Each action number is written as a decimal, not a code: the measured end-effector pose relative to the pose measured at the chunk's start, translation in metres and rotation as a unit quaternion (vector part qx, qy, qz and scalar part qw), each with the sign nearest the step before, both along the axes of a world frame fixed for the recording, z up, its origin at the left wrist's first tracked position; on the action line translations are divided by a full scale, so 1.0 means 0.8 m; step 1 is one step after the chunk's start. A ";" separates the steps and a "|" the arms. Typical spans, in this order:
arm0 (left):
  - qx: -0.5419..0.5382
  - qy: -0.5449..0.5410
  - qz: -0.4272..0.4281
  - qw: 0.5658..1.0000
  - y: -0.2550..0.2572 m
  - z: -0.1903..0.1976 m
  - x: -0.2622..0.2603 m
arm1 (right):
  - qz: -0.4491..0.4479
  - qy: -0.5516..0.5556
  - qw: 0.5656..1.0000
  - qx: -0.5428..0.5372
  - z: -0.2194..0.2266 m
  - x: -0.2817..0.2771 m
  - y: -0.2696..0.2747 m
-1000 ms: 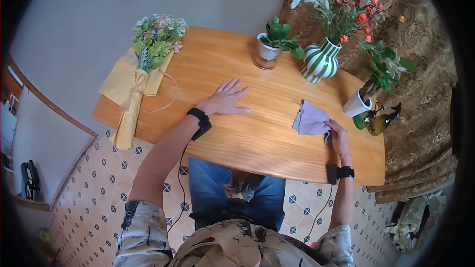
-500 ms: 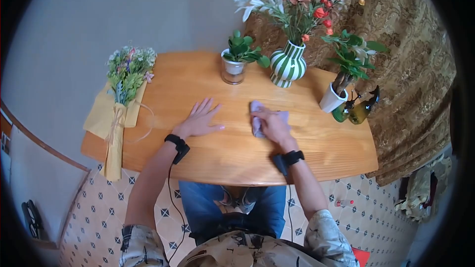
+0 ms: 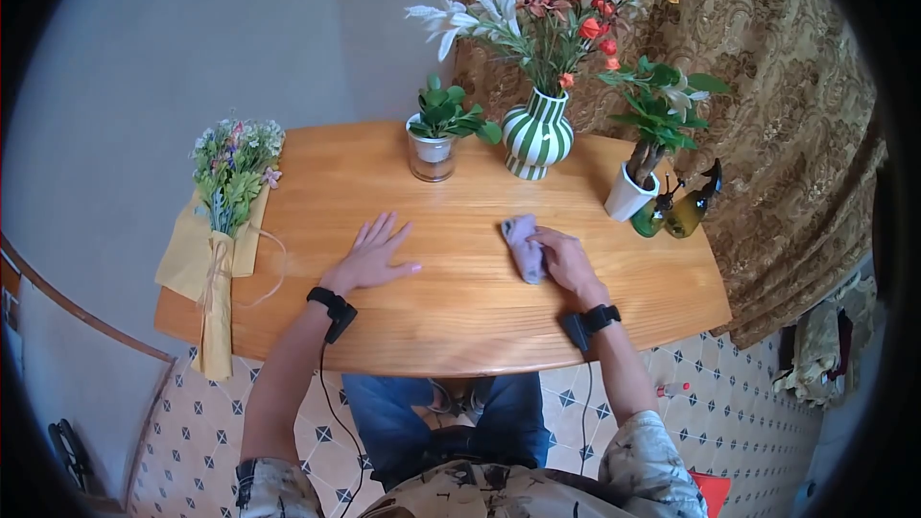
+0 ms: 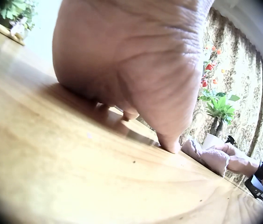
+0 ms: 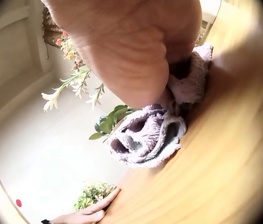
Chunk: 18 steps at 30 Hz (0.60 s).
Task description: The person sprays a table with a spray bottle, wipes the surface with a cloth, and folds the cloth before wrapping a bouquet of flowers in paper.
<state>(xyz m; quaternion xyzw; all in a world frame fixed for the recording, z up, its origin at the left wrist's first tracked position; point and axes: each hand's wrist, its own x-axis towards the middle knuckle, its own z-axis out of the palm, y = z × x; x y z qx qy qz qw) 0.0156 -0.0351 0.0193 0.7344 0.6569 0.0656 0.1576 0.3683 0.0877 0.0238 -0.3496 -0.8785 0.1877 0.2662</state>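
The right hand (image 3: pixel 573 267) grips a bunched purple cloth (image 3: pixel 524 247) on the wooden table (image 3: pixel 441 326), right of its middle. In the right wrist view the cloth (image 5: pixel 145 137) shows folded layers beneath the palm, its underside against the wood. Flat on the tabletop, fingers spread, the left hand (image 3: pixel 372 257) rests left of the cloth and holds nothing. The left wrist view shows that hand (image 4: pixel 131 60) with its thumb tip on the wood and the cloth (image 4: pixel 208 156) beyond it.
A wrapped bouquet (image 3: pixel 223 240) lies at the table's left end. Along the back stand a small potted plant (image 3: pixel 434 146) and a striped vase (image 3: pixel 537 139) of flowers. At the right are a white pot (image 3: pixel 630 194) and a spray bottle (image 3: pixel 687 215).
From the table's right side, the right hand has brought the cloth leftward toward the middle; the cloth is now more bunched. The left hand stays flat on the table. The head view has shifted.
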 end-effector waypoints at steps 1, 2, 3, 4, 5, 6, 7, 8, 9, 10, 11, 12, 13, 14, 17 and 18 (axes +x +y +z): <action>-0.003 0.000 0.002 1.000 0.000 -0.001 0.000 | -0.001 -0.001 1.000 0.000 0.000 0.013 0.002; -0.003 -0.001 0.001 1.000 -0.001 -0.002 0.000 | -0.025 -0.006 1.000 -0.006 0.000 0.028 0.005; 0.003 -0.006 0.000 1.000 0.000 -0.005 -0.001 | -0.051 -0.011 0.999 -0.012 0.000 0.044 0.006; 0.009 -0.010 -0.001 1.000 0.001 -0.006 -0.001 | -0.066 -0.007 0.998 -0.009 -0.001 0.059 0.006; 0.009 -0.010 -0.006 1.000 0.002 -0.007 -0.001 | -0.071 -0.007 0.997 -0.008 -0.004 0.075 0.006; 0.003 -0.011 -0.001 1.000 0.002 -0.007 -0.001 | -0.089 -0.007 0.996 -0.001 -0.007 0.092 0.007; -0.005 -0.012 0.003 1.000 0.002 -0.007 -0.001 | -0.107 -0.008 0.994 0.005 -0.011 0.109 0.008; -0.006 -0.013 -0.002 1.000 0.002 -0.007 -0.001 | -0.125 -0.014 0.992 0.006 -0.015 0.127 0.009; -0.004 -0.011 -0.002 1.000 0.002 -0.008 -0.002 | -0.131 -0.015 0.991 0.004 -0.015 0.141 0.007; -0.003 -0.009 -0.003 1.000 0.001 -0.008 -0.003 | -0.149 -0.009 0.989 0.001 -0.014 0.156 0.004; -0.005 -0.010 -0.011 1.000 0.002 -0.009 -0.003 | -0.167 -0.003 0.986 -0.002 -0.014 0.170 0.002; -0.002 -0.010 -0.008 1.000 0.002 -0.009 -0.003 | -0.180 -0.001 0.984 0.003 -0.016 0.186 0.003; 0.000 -0.010 -0.006 1.000 0.003 -0.010 -0.003 | -0.188 -0.001 0.982 0.001 -0.023 0.205 0.008; -0.001 -0.010 -0.013 1.000 0.003 -0.010 -0.003 | -0.209 0.015 0.978 -0.011 -0.030 0.223 0.014; 0.002 -0.003 -0.011 1.000 0.003 -0.010 -0.004 | -0.243 0.011 0.970 -0.004 -0.014 0.243 0.010; 0.002 -0.004 -0.006 1.000 0.003 -0.009 -0.002 | -0.289 -0.004 0.957 -0.013 -0.002 0.232 0.003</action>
